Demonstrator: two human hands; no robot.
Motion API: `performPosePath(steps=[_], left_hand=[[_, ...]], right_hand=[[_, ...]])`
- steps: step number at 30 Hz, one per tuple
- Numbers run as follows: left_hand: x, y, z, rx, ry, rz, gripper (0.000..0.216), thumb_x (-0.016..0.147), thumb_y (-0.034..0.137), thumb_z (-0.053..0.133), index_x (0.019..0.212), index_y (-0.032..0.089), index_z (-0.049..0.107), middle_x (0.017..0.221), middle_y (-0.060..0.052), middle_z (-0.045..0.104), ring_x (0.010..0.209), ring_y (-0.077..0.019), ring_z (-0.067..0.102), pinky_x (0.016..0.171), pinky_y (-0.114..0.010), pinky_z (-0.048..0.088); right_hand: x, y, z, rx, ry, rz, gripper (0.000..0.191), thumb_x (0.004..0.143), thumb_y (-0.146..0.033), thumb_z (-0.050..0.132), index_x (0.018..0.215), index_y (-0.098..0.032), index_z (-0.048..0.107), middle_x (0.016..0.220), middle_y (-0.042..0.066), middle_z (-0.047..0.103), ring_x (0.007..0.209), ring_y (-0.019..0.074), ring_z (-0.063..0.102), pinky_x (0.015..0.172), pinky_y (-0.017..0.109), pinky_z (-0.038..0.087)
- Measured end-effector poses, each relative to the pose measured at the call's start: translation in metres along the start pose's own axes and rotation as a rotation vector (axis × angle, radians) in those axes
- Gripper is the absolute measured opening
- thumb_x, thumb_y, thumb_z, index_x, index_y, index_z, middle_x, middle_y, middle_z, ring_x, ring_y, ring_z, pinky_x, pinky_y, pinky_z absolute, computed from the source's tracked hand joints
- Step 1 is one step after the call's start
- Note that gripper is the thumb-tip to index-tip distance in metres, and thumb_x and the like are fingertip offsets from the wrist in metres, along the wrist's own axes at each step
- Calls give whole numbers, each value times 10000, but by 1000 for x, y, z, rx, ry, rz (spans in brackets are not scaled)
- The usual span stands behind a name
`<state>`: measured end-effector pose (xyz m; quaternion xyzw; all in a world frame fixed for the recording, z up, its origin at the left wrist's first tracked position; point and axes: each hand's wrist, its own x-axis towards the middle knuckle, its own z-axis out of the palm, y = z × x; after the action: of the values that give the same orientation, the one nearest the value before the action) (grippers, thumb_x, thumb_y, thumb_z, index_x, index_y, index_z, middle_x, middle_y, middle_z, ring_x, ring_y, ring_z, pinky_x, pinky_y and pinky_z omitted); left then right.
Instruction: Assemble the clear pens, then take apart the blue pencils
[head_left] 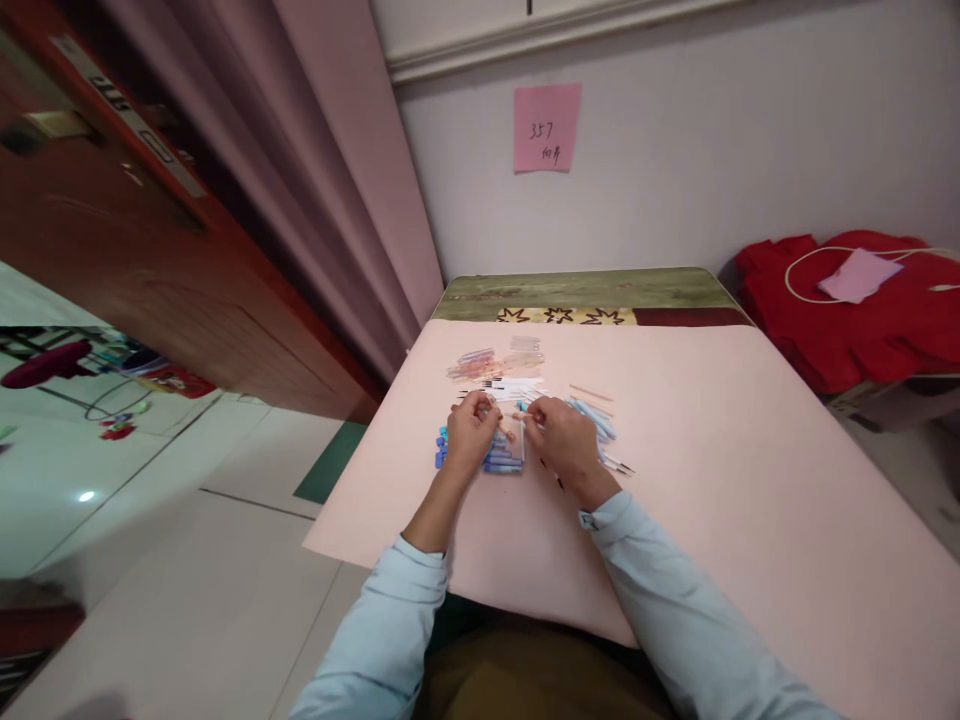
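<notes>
My left hand (471, 432) and my right hand (564, 437) rest close together on a pink table (712, 480), both with fingers curled in a pinch. Between them is a small thin part (516, 422), too small to name. Under and beside my left hand lies a row of blue pen parts (501, 458). To the right of my right hand lies a bunch of pale blue pen barrels (596, 418). Beyond the hands lie small clear bags of parts (480, 364) and a white strip (517, 388).
A pink note (547, 127) hangs on the wall ahead. Red cloth with a white cable (847, 310) is piled at the right. A dark wooden door (150, 250) and a curtain (330, 180) stand at the left, with tiled floor (187, 540) below.
</notes>
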<state>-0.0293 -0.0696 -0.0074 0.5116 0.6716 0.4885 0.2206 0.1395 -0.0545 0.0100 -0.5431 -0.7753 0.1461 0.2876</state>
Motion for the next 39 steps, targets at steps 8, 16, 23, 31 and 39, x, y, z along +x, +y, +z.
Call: performPosePath(steps=[8, 16, 23, 31, 39], left_hand=[[2, 2, -2, -75, -33, 47, 120, 770, 265, 637, 865, 192, 628, 722, 11, 654, 617, -118, 583, 622, -227, 456], [-1, 5, 2, -131, -60, 81, 170, 794, 314, 661, 913, 197, 629, 705, 15, 639, 561, -115, 574, 569, -229, 443], [-1, 6, 1, 116, -57, 205, 90, 771, 213, 674, 860, 208, 666, 710, 22, 611, 647, -127, 555, 634, -240, 441], [-4, 15, 5, 125, -23, 384, 111, 878, 213, 600, 968, 197, 664, 877, -34, 665, 815, -160, 609, 782, -291, 495], [-1, 18, 6, 215, -138, 445, 262, 860, 113, 544, 1076, 198, 664, 906, -55, 615, 886, -188, 601, 812, -311, 510]], right_hand=[[5, 3, 2, 357, 234, -49, 156, 869, -322, 583, 893, -193, 667, 827, 19, 656, 636, 131, 558, 656, 245, 419], [7, 8, 10, 233, 198, -8, 235, 879, -414, 606, 802, -198, 654, 724, 2, 619, 652, 139, 558, 612, 243, 363], [8, 8, 11, 236, 199, -15, 218, 890, -399, 583, 856, -203, 670, 793, 17, 667, 683, 144, 593, 631, 245, 378], [6, 7, 12, 270, 210, 64, 252, 912, -436, 541, 892, -207, 644, 729, 5, 699, 622, 159, 637, 602, 246, 376], [8, 9, 11, 232, 213, 85, 317, 946, -325, 432, 1153, -187, 630, 952, 66, 741, 754, 198, 669, 700, 286, 435]])
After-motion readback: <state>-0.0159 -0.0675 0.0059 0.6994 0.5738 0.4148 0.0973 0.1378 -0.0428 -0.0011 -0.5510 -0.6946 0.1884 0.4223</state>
